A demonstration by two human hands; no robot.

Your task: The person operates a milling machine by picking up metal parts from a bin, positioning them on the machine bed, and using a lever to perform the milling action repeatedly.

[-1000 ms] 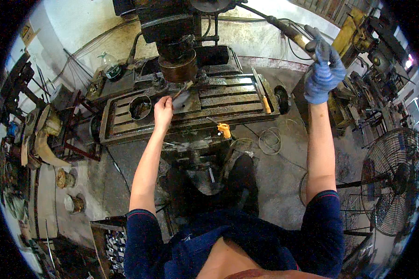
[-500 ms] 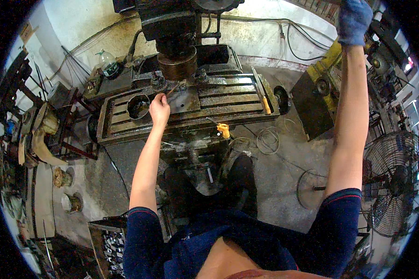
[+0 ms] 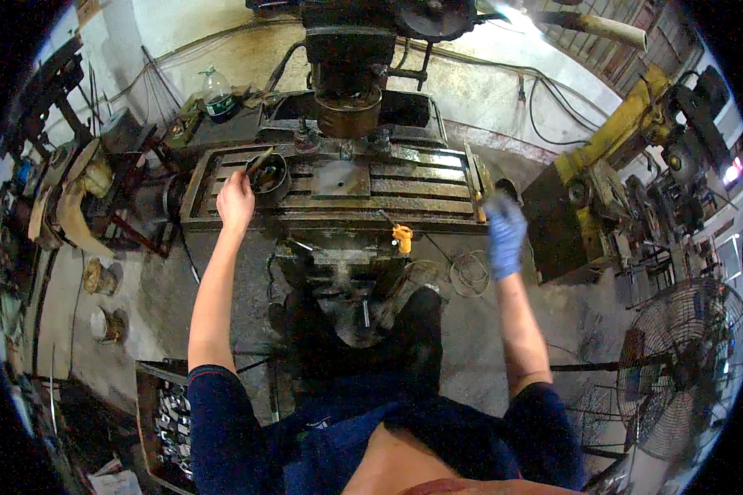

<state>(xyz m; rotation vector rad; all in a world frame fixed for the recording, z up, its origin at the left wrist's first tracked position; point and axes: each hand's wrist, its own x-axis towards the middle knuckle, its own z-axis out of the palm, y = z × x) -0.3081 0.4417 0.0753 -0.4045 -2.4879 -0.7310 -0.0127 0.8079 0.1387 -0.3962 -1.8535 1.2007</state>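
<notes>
One dark round metal cup (image 3: 270, 176) is sitting on the left part of the slotted grey milling surface (image 3: 421, 188), and the bare left hand (image 3: 235, 200) is touching its rim with a thin tool; fingers are closing on this tool, I judge. The blue-gloved right hand (image 3: 504, 233) is hanging blurred beside the surface's right end, grip unclear. Because the brown spindle head (image 3: 348, 115) is standing near, a sleeve or glove could be catching there, or the cup could be tipping.

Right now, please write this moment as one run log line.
left hand: bare, at dark round pot | right hand: blue glove, near slotted machine table end, holding unclear
</notes>
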